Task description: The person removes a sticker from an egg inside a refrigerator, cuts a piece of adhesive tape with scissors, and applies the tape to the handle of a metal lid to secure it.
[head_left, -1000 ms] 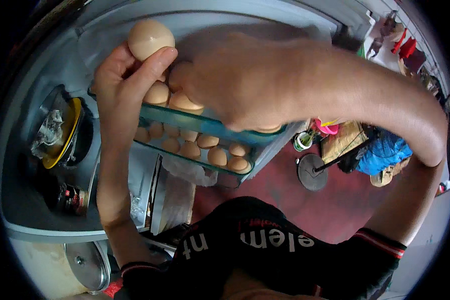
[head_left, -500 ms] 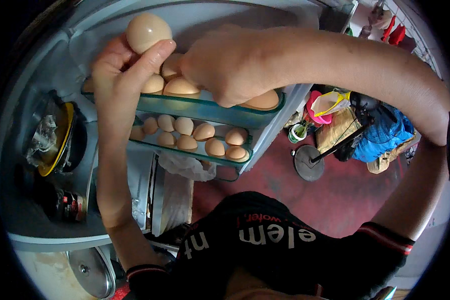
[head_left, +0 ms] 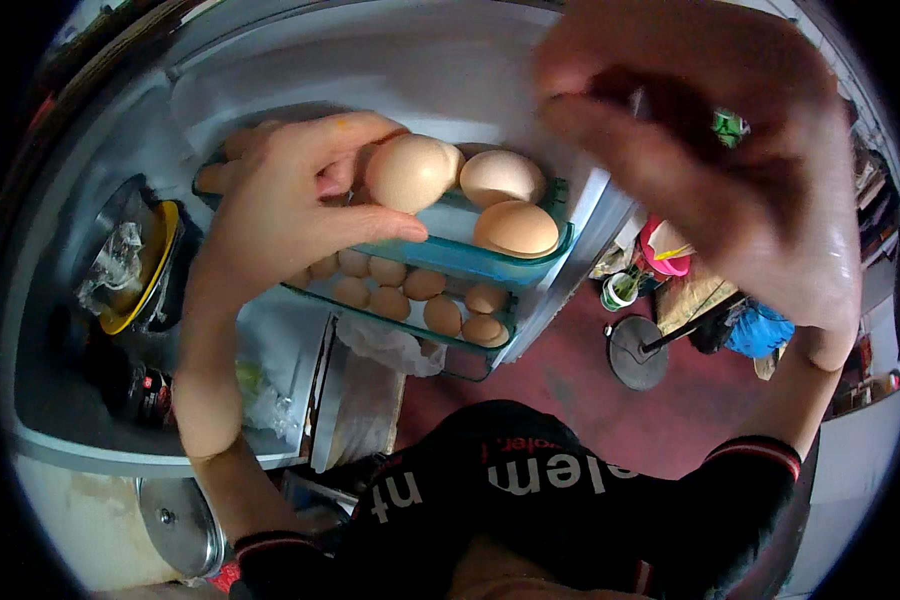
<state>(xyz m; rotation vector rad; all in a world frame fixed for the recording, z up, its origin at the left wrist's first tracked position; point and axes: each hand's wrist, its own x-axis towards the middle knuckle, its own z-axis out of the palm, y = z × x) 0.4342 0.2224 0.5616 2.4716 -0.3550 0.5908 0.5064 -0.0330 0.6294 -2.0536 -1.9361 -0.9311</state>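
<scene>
My left hand (head_left: 290, 195) is shut on a pale brown egg (head_left: 407, 173), gripped between thumb and fingers just over the upper egg rack (head_left: 460, 248), a green-edged door shelf. Directly behind that egg, part of another one shows. To its right, two brown eggs sit in the rack, one farther back (head_left: 503, 178) and one in front (head_left: 516, 229). Raised at the upper right, close to the camera and blurred, is my right hand (head_left: 710, 160). Its fingers are curved with a gap between them and the thumb, and no object shows in it.
A lower rack (head_left: 400, 325) holds several more eggs. At left, inside the fridge, are a yellow-rimmed bowl (head_left: 165, 265) and a dark jar (head_left: 150, 395). Beyond the door edge, a round dark base with a pole (head_left: 637, 352) stands on the red floor near a pink basin (head_left: 667, 250).
My left hand has come down and rightward with its egg, to the rack. My right hand has lifted off the rack eggs and swung right, toward the camera.
</scene>
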